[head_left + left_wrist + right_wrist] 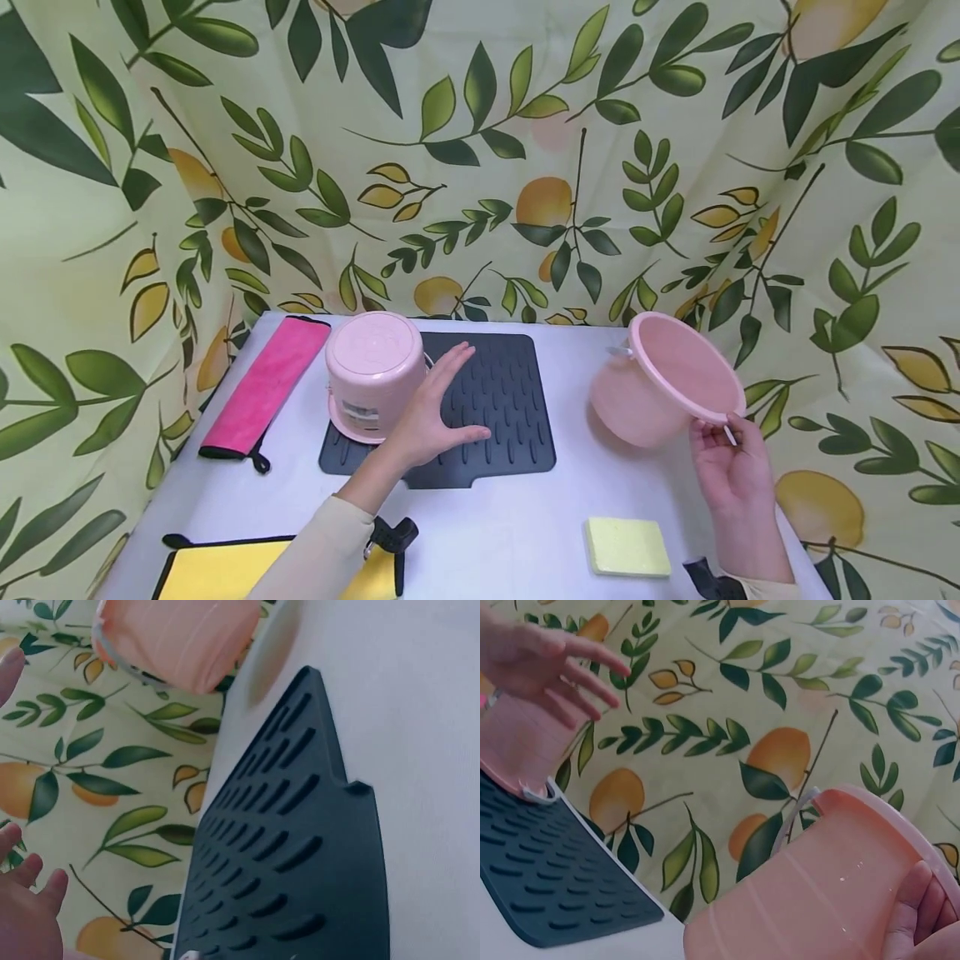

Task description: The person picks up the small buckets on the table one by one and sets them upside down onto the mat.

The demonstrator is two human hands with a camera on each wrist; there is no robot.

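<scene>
A pink bucket (375, 354) stands upside down on the left part of a dark ridged drying mat (495, 408). My left hand (429, 417) is just right of it, over the mat, with fingers and thumb spread and nothing held. In the right wrist view this left hand (551, 671) also shows spread fingers. At the right, a second pink bucket (637, 404) is tilted, its opening facing up and right. My right hand (731, 467) grips its rim, fingers curled over the edge, as the right wrist view shows too. Whether its base touches the table cannot be told.
A folded pink cloth (266, 387) with black edging lies left of the mat. A yellow cloth (225, 573) with black trim is at the front left, partly under the left forearm. A pale yellow sponge (627, 547) lies front right. A leaf-patterned curtain (480, 208) hangs behind the white table.
</scene>
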